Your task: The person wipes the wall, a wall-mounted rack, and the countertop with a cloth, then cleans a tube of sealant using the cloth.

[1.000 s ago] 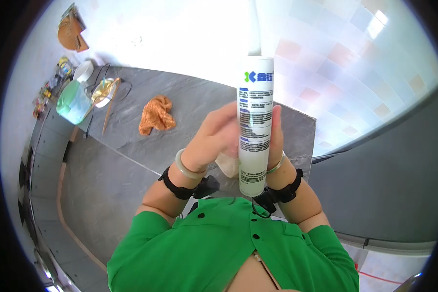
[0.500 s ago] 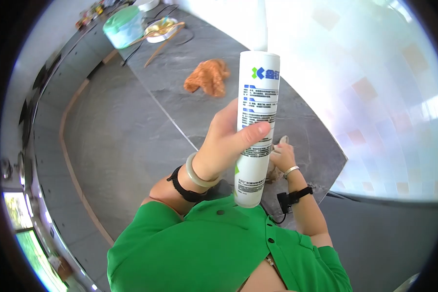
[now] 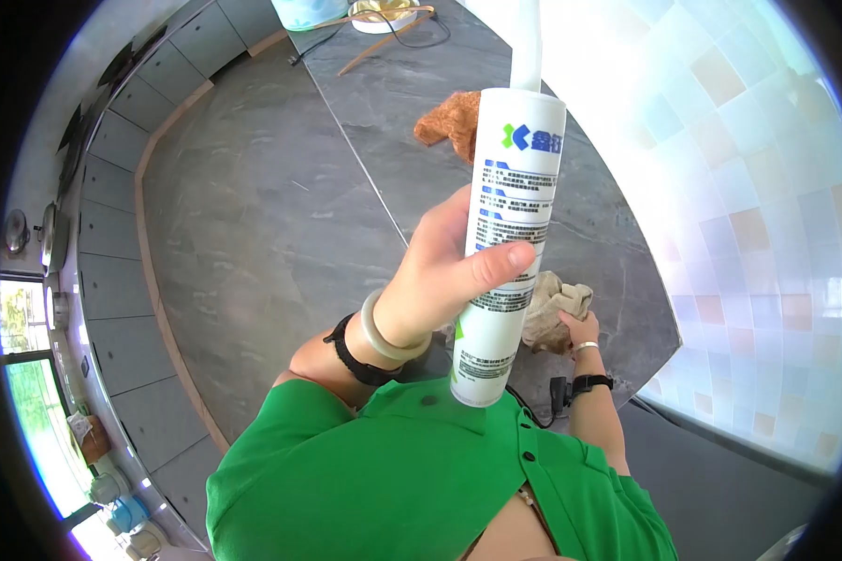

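Observation:
A white sealant tube (image 3: 510, 327) with blue and green print stands nearly upright in front of my chest, its nozzle pointing up. My left hand (image 3: 449, 271) is wrapped round its middle, thumb across the label. To the right and lower down, my right hand (image 3: 582, 329) grips the edge of a crumpled beige cloth (image 3: 547, 323) on the grey counter. The tube hides part of that cloth. An orange cloth (image 3: 451, 124) lies farther back, partly behind the tube.
The grey stone counter (image 3: 365, 112) has a white bowl (image 3: 384, 17), thin sticks (image 3: 374, 51), a black cable (image 3: 421, 42) and a light green container (image 3: 309, 11) at its far end. A tiled wall (image 3: 748, 234) rises on the right; grey cabinets (image 3: 126, 271) line the left.
My right hand has left the tube, moved down and right, and taken hold of the beige cloth. My left hand keeps the tube. The view has turned, shifting the counter items up and right.

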A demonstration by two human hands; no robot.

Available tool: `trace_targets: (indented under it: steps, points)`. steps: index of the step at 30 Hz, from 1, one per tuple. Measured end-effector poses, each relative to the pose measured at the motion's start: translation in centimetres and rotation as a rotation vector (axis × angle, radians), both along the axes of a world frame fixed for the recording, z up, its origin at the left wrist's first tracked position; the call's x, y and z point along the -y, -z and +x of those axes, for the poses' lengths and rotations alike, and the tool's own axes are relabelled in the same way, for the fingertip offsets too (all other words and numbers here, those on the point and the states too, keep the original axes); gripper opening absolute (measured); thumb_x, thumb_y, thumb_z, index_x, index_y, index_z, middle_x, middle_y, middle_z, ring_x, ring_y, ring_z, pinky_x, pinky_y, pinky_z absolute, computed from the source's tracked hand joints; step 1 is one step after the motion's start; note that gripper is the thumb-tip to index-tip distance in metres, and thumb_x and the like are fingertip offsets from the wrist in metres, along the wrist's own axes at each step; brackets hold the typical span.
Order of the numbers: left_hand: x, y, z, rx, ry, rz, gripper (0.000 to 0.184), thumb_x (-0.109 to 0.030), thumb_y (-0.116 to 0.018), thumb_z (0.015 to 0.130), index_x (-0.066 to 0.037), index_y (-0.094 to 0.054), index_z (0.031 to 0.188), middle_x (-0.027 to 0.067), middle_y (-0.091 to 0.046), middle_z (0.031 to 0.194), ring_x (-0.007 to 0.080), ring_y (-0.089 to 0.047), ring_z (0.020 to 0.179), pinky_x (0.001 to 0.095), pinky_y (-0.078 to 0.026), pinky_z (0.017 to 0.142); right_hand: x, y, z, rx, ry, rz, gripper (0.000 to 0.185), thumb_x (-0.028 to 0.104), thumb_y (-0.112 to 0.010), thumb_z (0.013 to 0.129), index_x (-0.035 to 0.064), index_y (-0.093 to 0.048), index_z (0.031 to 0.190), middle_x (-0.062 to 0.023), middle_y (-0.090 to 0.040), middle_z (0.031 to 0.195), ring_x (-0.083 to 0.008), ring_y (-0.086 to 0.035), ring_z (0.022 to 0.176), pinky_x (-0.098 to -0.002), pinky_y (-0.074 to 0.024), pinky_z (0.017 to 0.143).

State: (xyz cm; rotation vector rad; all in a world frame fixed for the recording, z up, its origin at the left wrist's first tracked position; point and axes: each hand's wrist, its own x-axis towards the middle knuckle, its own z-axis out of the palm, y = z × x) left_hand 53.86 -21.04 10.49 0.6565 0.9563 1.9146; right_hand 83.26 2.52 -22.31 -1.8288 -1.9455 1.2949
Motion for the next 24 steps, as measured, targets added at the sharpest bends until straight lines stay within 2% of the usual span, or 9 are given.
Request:
trace_targets:
  steps: [1, 2, 5, 8, 14, 16, 20, 24]
  points:
    - [0.1, 0.0, -0.2, -0.01, 0.0, 0.0, 0.044, -0.025, -0.072, 0.079, 0.001, -0.051, 0.108, 0.0034, -0.059, 0.095, 0.0103, -0.054, 0.086, 0.0267, -0.046, 0.077, -0.6, 0.8, 0.5, -0.029, -0.023, -0.004, 0.06, 0.03, -0.084, 0.056, -0.0031, -0.06, 0.099, -0.0163, -0.065, 0.096, -0.0283, -0.063, 0.087, -0.0357, -0.0491, 0.078]
    - [0.0, 0.1, -0.4, -0.019, 0.0, 0.0, 0.044, -0.025, -0.072, 0.079, 0.001, -0.051, 0.108, 0.0034, -0.059, 0.095, 0.0103, -0.054, 0.086, 0.0267, -0.046, 0.077, -0.1, -0.6, 0.3, -0.16, 0.067, -0.093, 0.046, 0.022, -0.083, 0.06, -0.0022, -0.063, 0.094, -0.0113, -0.066, 0.089, -0.0209, -0.063, 0.078, -0.0311, -0.0496, 0.072]
    - [-0.1, 0.2, -0.7, -0.02, 0.007, 0.008, 0.044, -0.024, -0.072, 0.079, 0.001, -0.052, 0.108, 0.0035, -0.059, 0.095, 0.0105, -0.054, 0.087, 0.0266, -0.046, 0.078, 0.8, -5.7, -0.5, -0.145, 0.14, -0.184, 0.033, 0.013, -0.079, 0.066, -0.003, -0.064, 0.091, -0.0066, -0.066, 0.087, -0.0154, -0.061, 0.078, -0.0289, -0.0489, 0.069]
    - [0.0, 0.4, -0.5, -0.055, -0.027, 0.018, 0.043, -0.023, -0.071, 0.079, 0.001, -0.052, 0.109, 0.0033, -0.059, 0.096, 0.0106, -0.054, 0.087, 0.0265, -0.046, 0.078, 1.1, -6.8, 0.2, -0.471, 0.122, -0.067, 0.031, 0.003, -0.076, 0.069, -0.0029, -0.064, 0.097, -0.0061, -0.066, 0.092, -0.0142, -0.061, 0.079, -0.0284, -0.0489, 0.072]
    - [-0.1, -0.2, -0.3, -0.048, 0.029, 0.049, 0.04, -0.021, -0.069, 0.082, 0.001, -0.051, 0.11, 0.0035, -0.059, 0.097, 0.0107, -0.054, 0.089, 0.0268, -0.045, 0.078, 2.9, -15.7, -2.7, -0.781, 0.08, 0.028, 0.033, 0.0, -0.072, 0.074, -0.0041, -0.061, 0.104, -0.0083, -0.064, 0.1, -0.0165, -0.061, 0.09, -0.029, -0.0474, 0.081]
    - [-0.2, -0.3, -0.2, -0.068, 0.065, 0.017, 0.048, -0.028, -0.066, 0.081, 0.002, -0.051, 0.115, 0.0073, -0.06, 0.096, 0.014, -0.057, 0.088, 0.0285, -0.047, 0.077, 3.0, -17.9, -3.3, -0.845, 0.107, -0.031, 0.031, 0.002, -0.069, 0.079, -0.0039, -0.058, 0.107, -0.0097, -0.063, 0.104, -0.0184, -0.061, 0.093, -0.031, -0.0484, 0.082]
    - [-0.5, -0.7, 0.4, -0.066, 0.068, -0.004, 0.052, -0.035, -0.062, 0.081, 0.003, -0.052, 0.115, 0.011, -0.062, 0.092, 0.0172, -0.06, 0.082, 0.0304, -0.049, 0.073, 3.3, -20.3, -3.5, -0.97, 0.157, -0.112, 0.03, 0.003, -0.066, 0.081, -0.0037, -0.056, 0.109, -0.0114, -0.062, 0.106, -0.0211, -0.061, 0.095, -0.0336, -0.0496, 0.084]
    - [-0.9, -0.6, 0.5, -0.036, 0.093, 0.008, 0.057, -0.042, -0.06, 0.081, 0.004, -0.052, 0.114, 0.012, -0.061, 0.09, 0.0177, -0.06, 0.078, 0.0299, -0.05, 0.068, 3.9, -21.4, -3.0, -0.975, 0.159, -0.087, 0.031, 0.004, -0.066, 0.082, -0.0036, -0.055, 0.11, -0.0121, -0.062, 0.106, -0.0219, -0.061, 0.096, -0.0345, -0.0503, 0.085]
